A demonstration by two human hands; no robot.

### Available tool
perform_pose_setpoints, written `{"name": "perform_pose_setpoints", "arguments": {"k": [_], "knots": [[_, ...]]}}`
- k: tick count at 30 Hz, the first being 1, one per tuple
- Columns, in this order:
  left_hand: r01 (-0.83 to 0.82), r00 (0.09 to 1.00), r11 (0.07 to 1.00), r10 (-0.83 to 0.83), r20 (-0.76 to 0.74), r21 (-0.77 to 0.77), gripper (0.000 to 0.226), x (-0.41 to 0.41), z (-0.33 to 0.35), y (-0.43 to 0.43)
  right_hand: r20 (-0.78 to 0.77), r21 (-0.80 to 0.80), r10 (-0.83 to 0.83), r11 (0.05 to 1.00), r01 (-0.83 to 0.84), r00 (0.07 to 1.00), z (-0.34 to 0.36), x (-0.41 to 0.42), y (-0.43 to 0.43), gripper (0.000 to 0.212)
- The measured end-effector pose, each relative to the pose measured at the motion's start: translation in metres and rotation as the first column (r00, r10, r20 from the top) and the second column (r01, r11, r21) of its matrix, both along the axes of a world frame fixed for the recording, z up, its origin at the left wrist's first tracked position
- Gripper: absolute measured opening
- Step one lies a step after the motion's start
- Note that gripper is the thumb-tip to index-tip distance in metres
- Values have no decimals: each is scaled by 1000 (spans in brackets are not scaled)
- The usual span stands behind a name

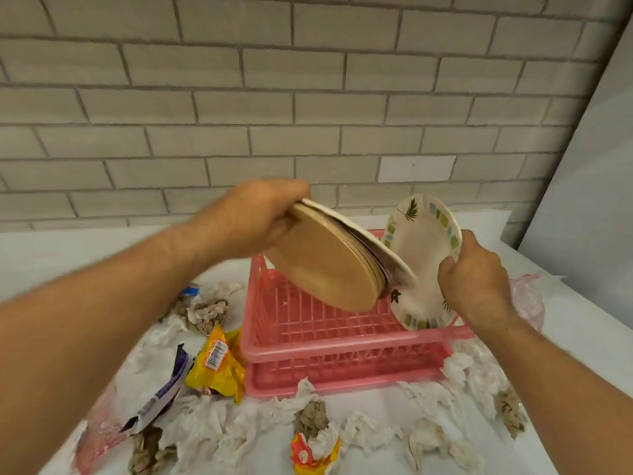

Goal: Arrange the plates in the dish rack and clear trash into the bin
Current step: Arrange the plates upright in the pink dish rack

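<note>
My left hand (251,217) grips a tilted stack of plates (329,265) by its upper edge, brown undersides facing me, above the pink dish rack (329,351). My right hand (474,279) holds a single white plate with a leaf and square pattern (423,255) by its right rim. That plate stands nearly upright at the right end of the rack, its lower edge down inside it. Crumpled tissues (370,430) and wrappers lie around the rack. No bin is in view.
On the white table (51,255), a yellow wrapper (219,361) and a purple wrapper (164,392) lie left of the rack. A pink plastic bag (529,296) sits at the right. A red and yellow wrapper (308,454) lies in front. A brick wall (239,97) stands behind.
</note>
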State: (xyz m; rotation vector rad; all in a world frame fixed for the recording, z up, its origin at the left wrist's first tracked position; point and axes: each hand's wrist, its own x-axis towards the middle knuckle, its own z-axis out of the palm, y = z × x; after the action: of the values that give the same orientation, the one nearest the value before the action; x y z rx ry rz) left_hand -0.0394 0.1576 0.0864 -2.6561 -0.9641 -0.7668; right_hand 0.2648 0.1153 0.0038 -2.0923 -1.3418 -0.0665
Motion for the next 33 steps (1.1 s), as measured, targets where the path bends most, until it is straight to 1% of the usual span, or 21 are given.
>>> {"name": "perform_pose_setpoints", "arguments": {"k": [2,4,5,7,8,10,13,15,17,19,22,25,28,30,32,33], "knots": [[49,989,991,-31,-144,122,13,-2,22,7,5,-1,-7,1000,7,1000,0,-1,0,24],[124,953,960,-45,-298,251,18,-1,31,9,14,0,-8,1000,8,1000,0,-1,1,24],[166,925,941,-46,-377,294,21,0,32,8,20,0,-10,1000,10,1000,-1,-1,2,25],[212,864,920,-19,-503,330,26,1,28,8,32,2,-16,1000,16,999,-2,-1,3,24],[215,842,917,0,-539,337,29,-1,23,9,40,5,-18,1000,18,999,-3,-1,3,24],[234,824,911,0,-566,339,32,-8,14,10,58,12,-19,1000,19,998,-5,-1,4,24],[239,824,910,-6,-566,339,37,-17,6,11,73,20,-20,1000,19,997,-9,-1,5,25],[217,828,916,10,-560,336,46,-20,0,11,71,21,-19,1000,17,997,-10,0,6,24],[160,823,950,23,-568,270,51,-21,-11,13,69,23,-16,1000,15,997,-10,1,7,23],[79,819,979,44,-572,189,49,-21,-22,14,75,12,-26,1000,26,997,-10,-1,8,23],[59,850,995,-11,-527,75,42,-20,-28,17,80,-14,-33,999,34,996,-8,-5,8,25],[18,896,995,-60,-441,-98,44,-17,-31,19,66,-27,-37,999,39,997,-6,-8,8,25],[-15,951,963,-70,-302,-271,51,-13,-33,14,69,-32,-46,998,49,997,-6,-8,7,24],[-37,960,927,-71,-271,-374,55,-15,-29,11,70,-37,-47,998,50,996,-6,-8,7,24],[-67,968,859,-67,-243,-507,55,-17,-21,10,65,-42,-44,998,47,997,-5,-8,7,23],[-78,977,817,-50,-205,-572,55,-18,-18,9,62,-43,-41,998,44,997,-5,-8,7,23]]}}
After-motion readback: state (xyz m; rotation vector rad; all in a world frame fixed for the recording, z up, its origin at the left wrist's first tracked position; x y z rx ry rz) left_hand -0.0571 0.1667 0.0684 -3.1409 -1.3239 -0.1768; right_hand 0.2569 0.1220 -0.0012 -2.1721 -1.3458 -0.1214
